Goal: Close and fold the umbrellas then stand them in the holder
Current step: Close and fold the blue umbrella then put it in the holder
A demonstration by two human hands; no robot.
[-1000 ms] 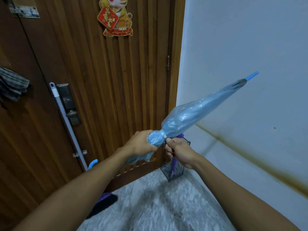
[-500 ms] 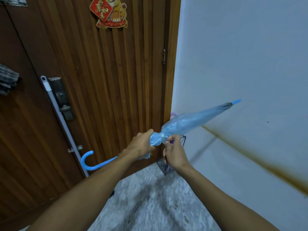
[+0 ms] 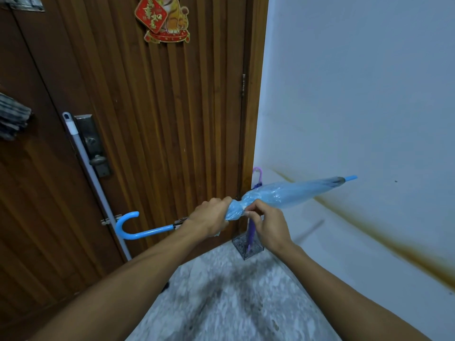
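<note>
I hold the blue umbrella (image 3: 283, 195) nearly level in front of the wooden door (image 3: 147, 119), its closed, translucent canopy rolled tight. My left hand (image 3: 209, 217) is wrapped around the gathered lower end of the canopy, fingers curled fully round it. My right hand (image 3: 266, 222) is just beside the left, its fingertips (image 3: 248, 208) pinching the canopy at the strap; whether the strap is fastened cannot be determined. The curved blue handle (image 3: 128, 227) projects from my left hand toward the door's lock plate (image 3: 92, 143). The blue tip (image 3: 350, 178) points away from the door, along the white wall (image 3: 357, 94).

The umbrella holder (image 3: 247, 247), a dark see-through box, stands on the speckled floor (image 3: 234, 303) at the door's hinge-side corner, below my right hand. A purple umbrella (image 3: 251, 232) stands upright in it, its hooked handle (image 3: 257, 173) showing above the blue canopy. A white pole (image 3: 93, 180) leans against the door beside the lock plate. A red tiger decoration (image 3: 163, 18) hangs on the door.
</note>
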